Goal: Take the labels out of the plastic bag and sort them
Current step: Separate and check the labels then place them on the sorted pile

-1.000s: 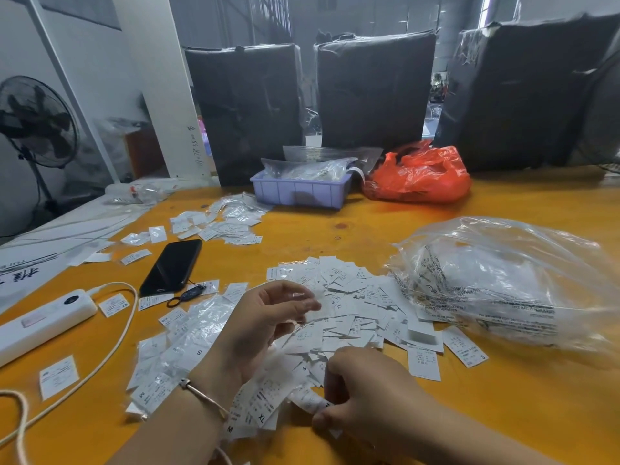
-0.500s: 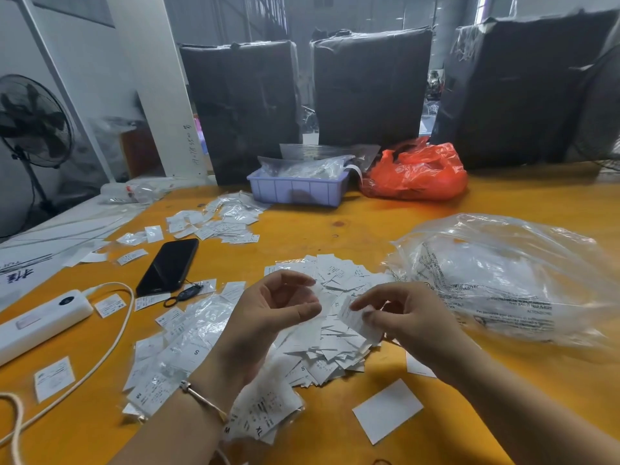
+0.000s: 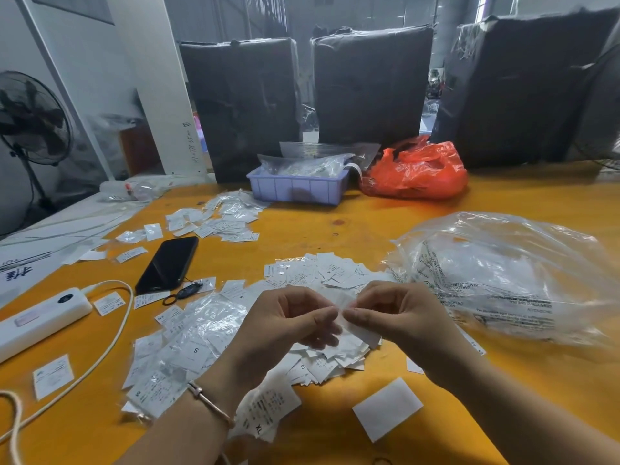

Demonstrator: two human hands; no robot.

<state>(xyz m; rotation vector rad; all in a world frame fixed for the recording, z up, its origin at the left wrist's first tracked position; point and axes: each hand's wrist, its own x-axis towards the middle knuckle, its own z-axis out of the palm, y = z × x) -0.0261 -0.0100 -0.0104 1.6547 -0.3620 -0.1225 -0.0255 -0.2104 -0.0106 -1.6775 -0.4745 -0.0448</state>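
Head view looks down on a yellow surface (image 3: 369,223), with the loose pile of labels (image 3: 322,276) at its centre as the landmark. Just above the near edge of that pile, the left hand (image 3: 285,325) and right hand (image 3: 399,318) meet fingertip to fingertip, each grip closed in a pinch on the same small white label (image 3: 355,328). It is lifted clear of the pile, probably so its size mark can be read or so stuck pieces can be peeled apart; which one, I cannot tell.

Right of the pile lies the clear plastic bag (image 3: 510,280), slumped on its side and seemingly still holding labels, so the emptying looks unfinished. Left of the pile sits a spread of small clear packets marked S (image 3: 196,333), likely one sorted group. Nearer the person than the pile lie an XL-marked slip (image 3: 265,409) and a blank white card (image 3: 387,407), set apart from the rest. Beyond the pile to the left is another scatter of packets (image 3: 224,218), with a dark phone (image 3: 169,263) between it and the S group.
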